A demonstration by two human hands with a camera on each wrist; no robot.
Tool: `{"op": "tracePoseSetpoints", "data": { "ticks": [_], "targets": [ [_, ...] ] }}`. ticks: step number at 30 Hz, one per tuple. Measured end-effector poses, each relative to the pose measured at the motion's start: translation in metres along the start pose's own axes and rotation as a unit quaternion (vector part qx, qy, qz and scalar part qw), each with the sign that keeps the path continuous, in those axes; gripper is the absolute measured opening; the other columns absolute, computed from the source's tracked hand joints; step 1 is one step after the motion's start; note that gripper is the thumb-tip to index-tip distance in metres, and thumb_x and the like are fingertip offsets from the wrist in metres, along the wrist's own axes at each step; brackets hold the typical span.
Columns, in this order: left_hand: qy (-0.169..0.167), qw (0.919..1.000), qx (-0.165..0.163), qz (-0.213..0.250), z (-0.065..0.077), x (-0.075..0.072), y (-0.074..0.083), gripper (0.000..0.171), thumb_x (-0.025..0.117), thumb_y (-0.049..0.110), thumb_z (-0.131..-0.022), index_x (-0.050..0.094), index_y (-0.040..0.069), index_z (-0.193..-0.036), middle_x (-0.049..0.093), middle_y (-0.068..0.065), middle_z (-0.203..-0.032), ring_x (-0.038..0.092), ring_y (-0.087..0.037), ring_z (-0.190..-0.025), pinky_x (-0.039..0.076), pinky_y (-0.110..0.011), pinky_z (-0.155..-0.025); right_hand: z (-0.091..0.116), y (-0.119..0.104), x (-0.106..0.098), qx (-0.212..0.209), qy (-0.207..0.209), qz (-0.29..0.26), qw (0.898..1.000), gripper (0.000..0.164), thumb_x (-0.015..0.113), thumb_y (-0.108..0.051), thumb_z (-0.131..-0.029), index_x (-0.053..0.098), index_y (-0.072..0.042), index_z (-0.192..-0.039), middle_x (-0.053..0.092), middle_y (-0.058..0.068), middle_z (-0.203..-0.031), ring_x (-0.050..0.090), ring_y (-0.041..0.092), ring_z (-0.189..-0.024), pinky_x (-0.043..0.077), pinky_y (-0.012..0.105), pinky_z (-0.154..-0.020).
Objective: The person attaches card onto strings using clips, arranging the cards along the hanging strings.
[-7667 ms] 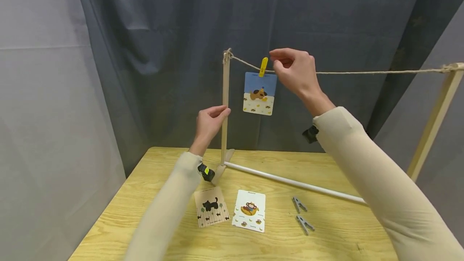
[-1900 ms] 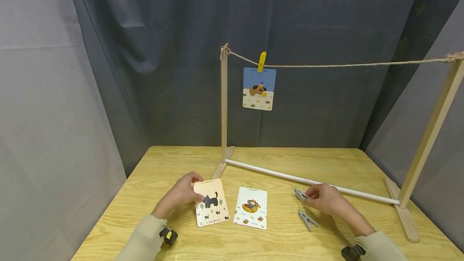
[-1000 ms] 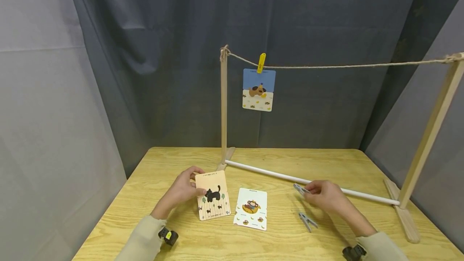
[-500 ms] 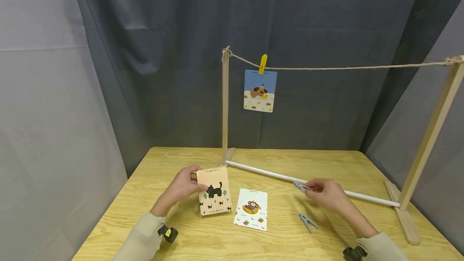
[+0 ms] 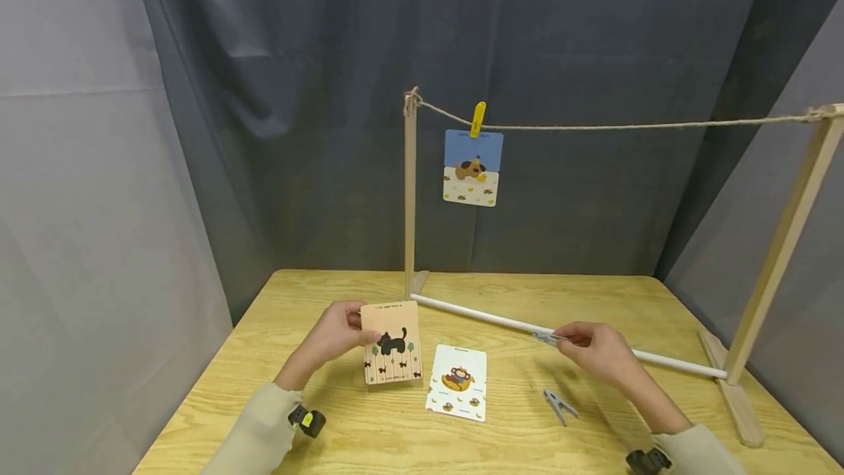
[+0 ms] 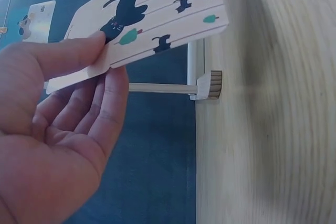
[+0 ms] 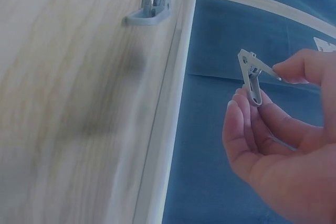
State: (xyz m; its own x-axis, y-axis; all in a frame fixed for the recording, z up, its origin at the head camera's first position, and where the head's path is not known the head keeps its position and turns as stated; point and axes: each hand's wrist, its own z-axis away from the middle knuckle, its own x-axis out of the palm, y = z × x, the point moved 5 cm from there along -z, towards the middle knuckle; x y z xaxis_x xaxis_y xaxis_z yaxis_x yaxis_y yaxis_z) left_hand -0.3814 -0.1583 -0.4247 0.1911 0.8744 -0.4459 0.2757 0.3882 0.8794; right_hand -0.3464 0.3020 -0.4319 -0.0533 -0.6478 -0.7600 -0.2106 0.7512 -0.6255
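My left hand (image 5: 336, 334) pinches the black cat card (image 5: 390, 358) at its left edge, thumb on the printed face. The left wrist view shows that card (image 6: 157, 17) tilted and off the table. Between thumb and fingers of my right hand (image 5: 596, 352) is a grey clothespin (image 5: 546, 338); the right wrist view shows this clothespin (image 7: 251, 77) held by its two handle ends. A monkey card (image 5: 457, 383) lies flat between the hands. Nearer me lies a second grey clothespin (image 5: 560, 407). The dog card (image 5: 472, 182) hangs from the rope (image 5: 620, 127) by a yellow clothespin (image 5: 478, 120).
The rope runs between a left wooden post (image 5: 410, 204) and a right wooden post (image 5: 781, 248), joined below by a white rod (image 5: 475, 312). Post feet, such as the right foot (image 5: 738, 409), rest on the table (image 5: 488, 453). A dark curtain (image 5: 316, 130) hangs behind.
Both hands came down from the hung dog card to the table. My left hand took the cat card and raised it; my right hand picked up one grey clothespin and lifted it slightly.
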Motion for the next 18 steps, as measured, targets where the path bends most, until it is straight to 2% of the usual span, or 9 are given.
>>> {"op": "tracePoseSetpoints", "data": {
  "ticks": [6, 11, 18],
  "targets": [
    [0.006, 0.9998, -0.016, -0.002, 0.000, 0.000, 0.004, 0.034, 0.083, 0.015, -0.088, 0.074, 0.008, -0.120, 0.078, -0.006, -0.097, 0.074, -0.019, -0.088, 0.060, -0.043, -0.083, 0.001, -0.005, -0.005, -0.003, 0.012, -0.009, 1.000, 0.030, 0.067, -0.034, -0.101, 0.075, -0.011, -0.120, 0.075, 0.003, -0.106, 0.068, 0.019, -0.092, 0.053, 0.036, -0.070],
    [0.004, 0.9999, -0.009, 0.008, -0.002, 0.001, 0.009, 0.031, 0.083, 0.014, -0.088, 0.076, 0.008, -0.117, 0.077, -0.007, -0.097, 0.073, -0.020, -0.087, 0.059, -0.046, -0.083, 0.000, -0.011, -0.010, 0.001, 0.021, -0.012, 1.000, 0.030, 0.066, -0.037, -0.102, 0.075, -0.015, -0.121, 0.075, 0.003, -0.108, 0.068, 0.018, -0.092, 0.052, 0.036, -0.071],
    [-0.004, 0.9998, 0.007, 0.019, -0.004, 0.004, 0.012, 0.030, 0.083, 0.021, -0.088, 0.078, 0.012, -0.117, 0.077, -0.006, -0.100, 0.073, -0.020, -0.090, 0.059, -0.042, -0.083, 0.000, -0.021, -0.017, -0.001, 0.025, -0.039, 0.999, 0.032, 0.065, -0.038, -0.102, 0.074, -0.015, -0.122, 0.075, 0.004, -0.108, 0.067, 0.019, -0.091, 0.052, 0.037, -0.071]
  ]
}}
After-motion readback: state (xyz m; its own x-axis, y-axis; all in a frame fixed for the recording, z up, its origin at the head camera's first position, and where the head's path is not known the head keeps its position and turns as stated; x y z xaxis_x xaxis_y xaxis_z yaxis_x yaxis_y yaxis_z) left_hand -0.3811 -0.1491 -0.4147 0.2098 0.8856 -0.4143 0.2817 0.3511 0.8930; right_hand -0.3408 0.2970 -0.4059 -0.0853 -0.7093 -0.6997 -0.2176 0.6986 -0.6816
